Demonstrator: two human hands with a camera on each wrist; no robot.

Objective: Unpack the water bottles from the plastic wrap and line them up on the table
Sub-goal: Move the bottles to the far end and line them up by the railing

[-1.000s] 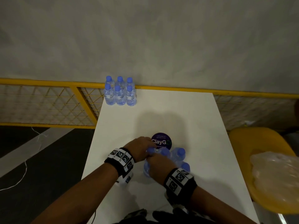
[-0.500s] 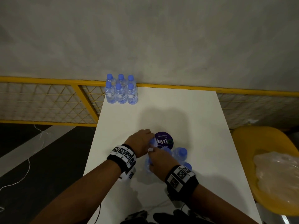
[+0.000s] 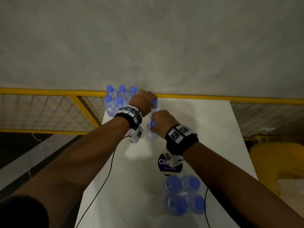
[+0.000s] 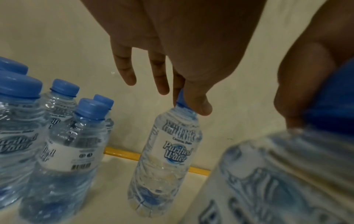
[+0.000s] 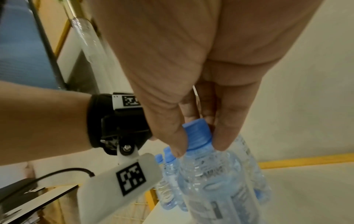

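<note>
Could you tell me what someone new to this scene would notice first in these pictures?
Both arms stretch to the table's far end, where the left hand and the right hand each pinch a blue-capped bottle by its cap. Just left of them stands the lined-up group of bottles against the yellow railing. Nearer the person, a cluster of four bottles waits on the white table.

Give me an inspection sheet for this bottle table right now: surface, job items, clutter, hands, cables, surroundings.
Surface: white table, round purple sticker on it.
Job's things: lined-up bottles at far left corner; four remaining bottles near front, wrap unclear.
Clutter: nothing seen.
Grippers: left hand pinches the cap of the far carried bottle; right hand pinches the cap of the near carried bottle.
Cables: black wrist cables cross the table.
Surroundings: yellow railing, yellow chair, grey wall.
</note>
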